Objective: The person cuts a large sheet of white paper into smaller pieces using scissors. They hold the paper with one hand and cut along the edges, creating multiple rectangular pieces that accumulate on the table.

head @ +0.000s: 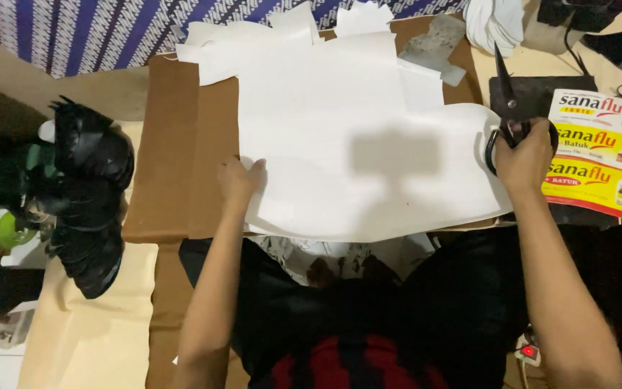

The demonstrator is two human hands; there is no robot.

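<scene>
Pressing flat on the left edge of a large white sheet [368, 144], the left hand [241, 180] has fingers spread, gripping nothing. Right hand [523, 155] is closed through black scissors [507, 101] at the sheet's right edge. Sheet lies on brown cardboard [174, 158].

Between the two hands the large white paper sheet [354, 166] lies flat and unobstructed. Left, a heap of shiny black material [88, 194] crowds the brown cardboard [167, 158]; right, a yellow-and-red printed carton [602, 155] blocks the edge; loose white scraps [253, 36] clutter the far side
</scene>
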